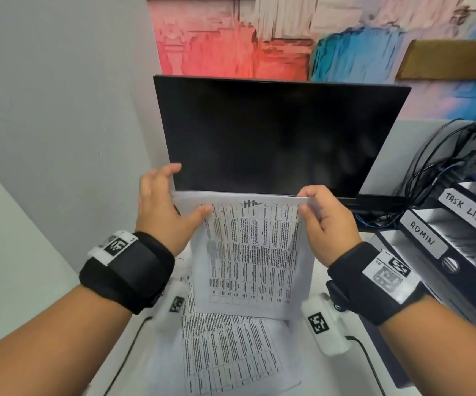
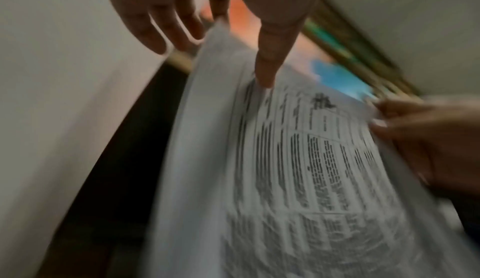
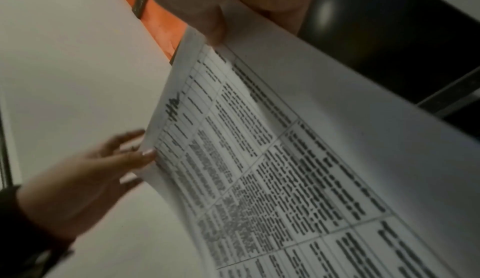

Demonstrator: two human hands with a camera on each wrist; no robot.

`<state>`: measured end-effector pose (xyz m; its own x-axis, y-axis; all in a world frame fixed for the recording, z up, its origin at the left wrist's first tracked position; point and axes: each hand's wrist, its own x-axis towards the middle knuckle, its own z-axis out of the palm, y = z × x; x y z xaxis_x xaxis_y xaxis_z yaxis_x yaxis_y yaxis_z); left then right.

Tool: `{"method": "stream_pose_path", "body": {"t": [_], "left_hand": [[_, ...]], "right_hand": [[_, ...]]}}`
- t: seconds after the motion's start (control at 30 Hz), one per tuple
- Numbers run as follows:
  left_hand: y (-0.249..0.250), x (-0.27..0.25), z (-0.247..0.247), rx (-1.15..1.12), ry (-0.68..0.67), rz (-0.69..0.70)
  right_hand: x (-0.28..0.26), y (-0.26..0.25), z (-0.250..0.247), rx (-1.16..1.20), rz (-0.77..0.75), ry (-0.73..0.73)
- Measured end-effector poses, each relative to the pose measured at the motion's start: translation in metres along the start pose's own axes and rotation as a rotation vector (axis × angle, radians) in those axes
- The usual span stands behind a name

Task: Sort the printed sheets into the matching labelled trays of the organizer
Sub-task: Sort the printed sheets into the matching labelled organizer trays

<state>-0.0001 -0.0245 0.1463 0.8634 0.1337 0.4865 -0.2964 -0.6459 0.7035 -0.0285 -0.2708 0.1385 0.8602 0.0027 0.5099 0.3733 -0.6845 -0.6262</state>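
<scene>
Printed sheet (image 1: pixel 252 252) at frame centre, held upright below the monitor (image 1: pixel 274 135). Right hand (image 1: pixel 328 221) pinches its top right corner; left hand (image 1: pixel 162 207) pinches the top left edge, thumb in front, fingers behind. Judged: light, floppy, bows under own wt, so best held by both top corners. Organizer (image 1: pixel 442 232) at right edge, trays labelled ADMIN, TASK LIST.

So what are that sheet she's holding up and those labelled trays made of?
The held sheet looks like thin matte white printer paper: it bends between the left hand and right hand. The organizer trays look like dark, slightly glossy plastic or coated metal; hard to tell.
</scene>
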Motion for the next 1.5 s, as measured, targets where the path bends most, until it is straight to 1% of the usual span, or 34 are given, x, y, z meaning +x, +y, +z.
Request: {"method": "stream_pose_path", "body": {"t": [0.03, 0.07, 0.1, 0.13, 0.17, 0.2, 0.27, 0.33, 0.4, 0.5, 0.53, 0.57, 0.63, 0.67, 0.73, 0.83, 0.93, 1.03, 1.1, 1.2, 1.4, 1.5], "left_hand": [[0.006, 0.005, -0.002, 0.124, -0.028, 0.158], [0.013, 0.010, -0.003, 0.252, -0.091, 0.326], [0.020, 0.014, -0.001, 0.376, -0.175, 0.483], [0.030, 0.016, 0.002, 0.469, -0.262, 0.607], [0.038, 0.016, 0.006, 0.530, -0.360, 0.666], [0.045, 0.015, 0.011, 0.567, -0.451, 0.661], [0.051, 0.014, 0.022, 0.652, -0.549, 0.623], [0.054, 0.014, 0.030, 0.686, -0.571, 0.614], [0.057, 0.016, 0.036, 0.651, -0.580, 0.594], [0.063, 0.020, 0.045, 0.546, -0.589, 0.560], [0.065, 0.023, 0.046, 0.493, -0.581, 0.514], [0.066, 0.026, 0.046, 0.426, -0.565, 0.448], [0.074, 0.033, 0.052, 0.293, -0.525, 0.307], [0.079, 0.034, 0.056, 0.239, -0.502, 0.246], [0.091, 0.034, 0.068, 0.160, -0.458, 0.153], [0.103, 0.026, 0.090, 0.100, -0.447, 0.044], [0.106, 0.017, 0.111, 0.071, -0.479, -0.072], [0.096, 0.011, 0.125, 0.098, -0.502, -0.183], [0.089, 0.004, 0.133, 0.130, -0.536, -0.238], [0.081, -0.004, 0.137, 0.195, -0.578, -0.298], [0.074, -0.020, 0.142, 0.089, -0.570, -0.426], [0.080, -0.031, 0.147, 0.075, -0.573, -0.446]], "right_hand": [[0.000, -0.001, -0.001, -0.020, -0.023, 0.003], [0.001, -0.003, -0.002, -0.037, -0.047, 0.005], [0.001, -0.005, -0.003, -0.051, -0.064, 0.002], [0.001, -0.007, -0.004, -0.060, -0.068, -0.006], [0.001, -0.008, -0.004, -0.065, -0.065, -0.011], [0.000, -0.009, -0.006, -0.070, -0.058, -0.013], [-0.001, -0.011, -0.010, -0.085, -0.057, -0.003], [-0.004, -0.009, -0.019, -0.108, -0.053, -0.001], [-0.007, -0.005, -0.033, -0.124, -0.021, 0.016], [-0.016, 0.007, -0.064, -0.128, 0.030, 0.118], [-0.018, 0.010, -0.075, -0.129, 0.063, 0.145], [-0.020, 0.014, -0.087, -0.151, 0.105, 0.164], [-0.028, 0.024, -0.119, -0.273, 0.209, 0.186], [-0.032, 0.032, -0.137, -0.348, 0.265, 0.181], [-0.041, 0.049, -0.173, -0.506, 0.407, 0.126], [-0.055, 0.082, -0.216, -0.704, 0.613, 0.040], [-0.071, 0.111, -0.247, -0.823, 0.779, -0.001], [-0.084, 0.130, -0.261, -0.955, 0.871, -0.064], [-0.089, 0.140, -0.264, -1.000, 0.898, -0.108], [-0.092, 0.147, -0.263, -1.025, 0.867, -0.109], [-0.095, 0.148, -0.260, -1.028, 0.840, -0.082], [-0.096, 0.150, -0.259, -1.021, 0.828, -0.077]]}}
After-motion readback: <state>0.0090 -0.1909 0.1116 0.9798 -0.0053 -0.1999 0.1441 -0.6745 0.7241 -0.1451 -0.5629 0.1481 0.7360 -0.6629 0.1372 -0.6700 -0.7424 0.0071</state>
